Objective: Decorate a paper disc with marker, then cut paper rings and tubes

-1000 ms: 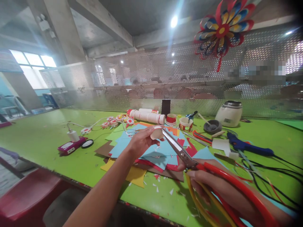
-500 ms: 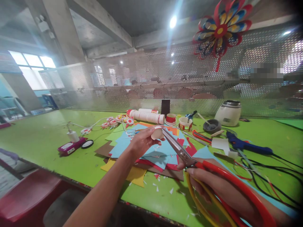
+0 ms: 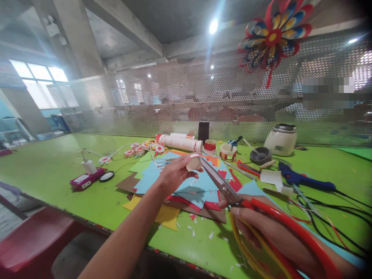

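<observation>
My left hand (image 3: 173,175) pinches a small round white paper piece (image 3: 193,163) above a spread of coloured paper sheets (image 3: 186,190). My right hand (image 3: 261,228) grips large scissors (image 3: 223,188) with red and yellow handles. The metal blades point up and left, and their tips meet the edge of the paper piece. Small paper scraps (image 3: 203,230) lie on the green table (image 3: 58,170) below.
Behind the sheets stand white tubes (image 3: 181,143), two small cups (image 3: 219,149), a dark bowl (image 3: 260,155) and a white cooker (image 3: 281,139). A blue glue gun (image 3: 302,180) with black cables lies at right. A pink device (image 3: 84,180) sits at left. A red stool (image 3: 35,242) is below the table edge.
Almost nothing differs. Both hands hold their places with the scissors at the paper piece; the view only shifts slightly.
</observation>
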The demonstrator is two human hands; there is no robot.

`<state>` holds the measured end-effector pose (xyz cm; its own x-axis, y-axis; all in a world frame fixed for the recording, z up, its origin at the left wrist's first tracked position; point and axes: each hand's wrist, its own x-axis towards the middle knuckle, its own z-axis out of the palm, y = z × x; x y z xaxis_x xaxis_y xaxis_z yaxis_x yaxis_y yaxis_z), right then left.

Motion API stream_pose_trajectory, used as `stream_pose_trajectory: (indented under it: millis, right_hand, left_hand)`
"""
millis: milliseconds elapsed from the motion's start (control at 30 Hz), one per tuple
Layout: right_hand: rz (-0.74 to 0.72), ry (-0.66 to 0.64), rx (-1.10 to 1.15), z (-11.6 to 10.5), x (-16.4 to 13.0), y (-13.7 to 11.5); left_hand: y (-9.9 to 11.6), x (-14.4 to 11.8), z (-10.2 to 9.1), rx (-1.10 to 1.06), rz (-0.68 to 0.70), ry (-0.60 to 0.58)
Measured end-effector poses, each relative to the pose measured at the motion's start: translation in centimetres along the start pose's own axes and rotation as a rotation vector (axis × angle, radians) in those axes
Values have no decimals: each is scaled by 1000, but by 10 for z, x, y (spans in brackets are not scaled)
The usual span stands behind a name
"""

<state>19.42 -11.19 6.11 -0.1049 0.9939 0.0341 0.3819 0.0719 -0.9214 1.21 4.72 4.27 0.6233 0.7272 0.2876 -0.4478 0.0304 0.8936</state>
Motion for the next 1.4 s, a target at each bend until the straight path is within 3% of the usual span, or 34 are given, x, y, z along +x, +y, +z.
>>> stream_pose_trajectory:
  millis: [300, 467, 767, 1133, 1400]
  right_hand:
    - [-23, -58, -42, -5, 2, 1]
    - [-80, -72, -77, -10, 1, 3]
    - [-218, 215, -250, 6, -2, 11]
    - [-210, 132, -367, 5, 4, 19]
    - [-184, 77, -399, 4, 5, 26]
  left_hand:
    - [15, -4, -8, -44, 4, -136]
    - [21, -8, -9, -72, 16, -130]
    - [20, -7, -2, 83, 181, -28]
    - [11, -7, 3, 160, 146, -8]
    - [11, -7, 7, 138, 195, 10]
